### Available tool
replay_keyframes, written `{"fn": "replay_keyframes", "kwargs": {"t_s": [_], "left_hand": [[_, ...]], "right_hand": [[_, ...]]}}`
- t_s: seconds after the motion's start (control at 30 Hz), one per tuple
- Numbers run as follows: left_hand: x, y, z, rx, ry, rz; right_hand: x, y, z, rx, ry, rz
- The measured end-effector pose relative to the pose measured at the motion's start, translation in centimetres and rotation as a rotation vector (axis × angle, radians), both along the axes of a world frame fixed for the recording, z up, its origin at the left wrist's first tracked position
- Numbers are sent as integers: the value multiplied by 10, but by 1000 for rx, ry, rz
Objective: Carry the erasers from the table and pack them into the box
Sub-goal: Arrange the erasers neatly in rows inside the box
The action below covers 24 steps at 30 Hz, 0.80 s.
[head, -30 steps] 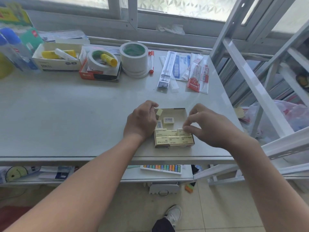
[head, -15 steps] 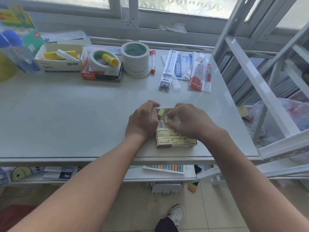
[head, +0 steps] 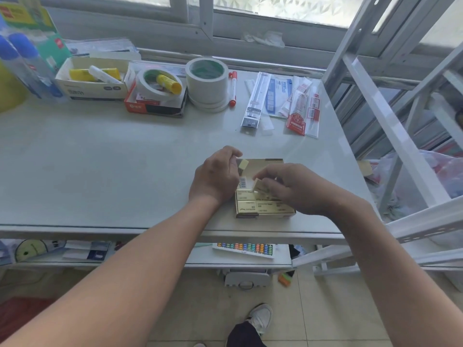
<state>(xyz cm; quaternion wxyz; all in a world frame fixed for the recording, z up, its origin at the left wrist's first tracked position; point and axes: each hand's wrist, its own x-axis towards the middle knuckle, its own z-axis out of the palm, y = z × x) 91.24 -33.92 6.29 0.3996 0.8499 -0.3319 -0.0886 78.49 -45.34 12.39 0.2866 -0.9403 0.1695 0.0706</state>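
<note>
A small tan cardboard box (head: 271, 162) lies open near the table's front edge. Several cream erasers (head: 246, 205) in printed sleeves fill its near half in rows. My left hand (head: 215, 176) rests at the box's left side and pinches one eraser (head: 243, 164) between thumb and fingers. My right hand (head: 293, 189) reaches over the box from the right and grips another eraser (head: 258, 185), tilted, just above the packed rows. That hand hides the box's middle and right part.
At the back stand a white box of glue sticks (head: 92, 81), a red box with a tape roll (head: 156, 96), stacked tape rolls (head: 208, 83), a red marker (head: 233, 88) and packaged rulers (head: 280, 103). A white metal frame (head: 390, 116) rises at the right. An abacus (head: 244, 249) lies on the lower shelf.
My right hand moved left from the box's right edge to over its middle and picked up the loose eraser that lay inside. The left hand has stayed put with its eraser.
</note>
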Motion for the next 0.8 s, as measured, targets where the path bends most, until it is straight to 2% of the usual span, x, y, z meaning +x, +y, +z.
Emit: {"fn": "replay_keyframes", "kwargs": {"t_s": [0.27, 0.57, 0.7, 0.8], "left_hand": [[0, 0, -1, 6, 4, 2], [1, -1, -1, 6, 3, 3], [0, -1, 0, 12, 9, 3], [0, -1, 0, 10, 11, 1]], "right_hand": [[-1, 1, 2, -90, 64, 41], [0, 1, -8, -39, 39, 61], [-4, -3, -6, -24, -5, 46], [0, -6, -3, 5, -117, -79]]}}
